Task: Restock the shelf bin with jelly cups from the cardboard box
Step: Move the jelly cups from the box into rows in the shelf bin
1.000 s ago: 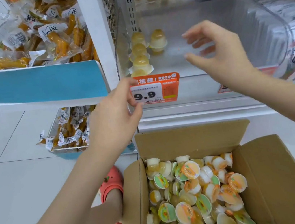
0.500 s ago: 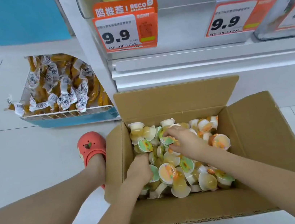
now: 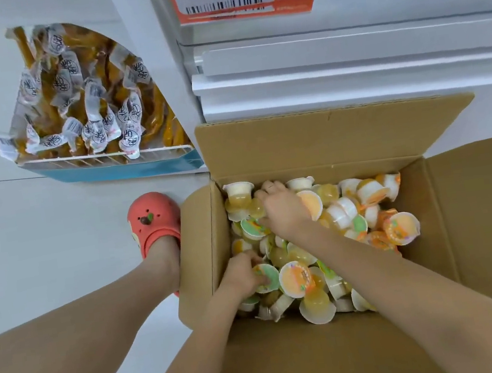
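Head view: left hand (image 3: pixel 241 277) curls on a green-lidded cup (image 3: pixel 268 276); right hand (image 3: pixel 283 211), just beyond, digs into the cups (image 3: pixel 363 201), its grasp hidden. Glossy domed plastic, foil lids, heaped in the matte cardboard box (image 3: pixel 320 141). Bin out of view; much restocking evidently remains.
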{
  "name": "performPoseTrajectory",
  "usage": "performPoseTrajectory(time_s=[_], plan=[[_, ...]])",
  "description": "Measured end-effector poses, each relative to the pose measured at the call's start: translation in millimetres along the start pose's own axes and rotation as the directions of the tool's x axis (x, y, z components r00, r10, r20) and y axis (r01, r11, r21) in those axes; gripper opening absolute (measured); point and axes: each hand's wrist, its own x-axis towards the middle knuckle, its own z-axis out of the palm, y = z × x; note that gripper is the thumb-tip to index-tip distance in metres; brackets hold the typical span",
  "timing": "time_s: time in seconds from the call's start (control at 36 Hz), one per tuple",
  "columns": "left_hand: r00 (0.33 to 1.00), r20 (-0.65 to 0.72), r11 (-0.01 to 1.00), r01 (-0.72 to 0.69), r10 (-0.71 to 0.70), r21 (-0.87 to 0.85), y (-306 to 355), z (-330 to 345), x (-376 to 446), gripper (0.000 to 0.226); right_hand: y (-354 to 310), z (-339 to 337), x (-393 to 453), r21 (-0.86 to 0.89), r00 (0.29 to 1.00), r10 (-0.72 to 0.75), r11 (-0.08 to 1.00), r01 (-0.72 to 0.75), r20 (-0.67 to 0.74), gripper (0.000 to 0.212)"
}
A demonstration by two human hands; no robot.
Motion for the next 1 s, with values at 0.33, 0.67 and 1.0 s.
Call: performPoseTrajectory(time_s=[0.33, 0.67, 1.0], plan=[[0.998, -0.061, 0.849, -0.006, -0.030, -0.528, 40.8, -43.9, -43.8, 0.040, 10.1, -83.3, -52.2, 0.894, 0.938, 0.048, 0.290, -0.341, 0.342, 0.027], [0.902, 0.201, 0.342, 0.063, 0.383, -0.937, 164.4, -162.0, -167.8, 0.029, 27.5, -241.8, -158.6, 0.926, 0.949, -0.145, -0.219, -0.307, 0.281, 0.034], [0.743, 0.134, 0.209, -0.008, 0.655, -0.978, 218.5, -130.0, -209.3, 0.036, 18.7, -298.5, -194.1, 0.787, 0.899, 0.028, 0.497, 0.367, -0.436, 0.042]])
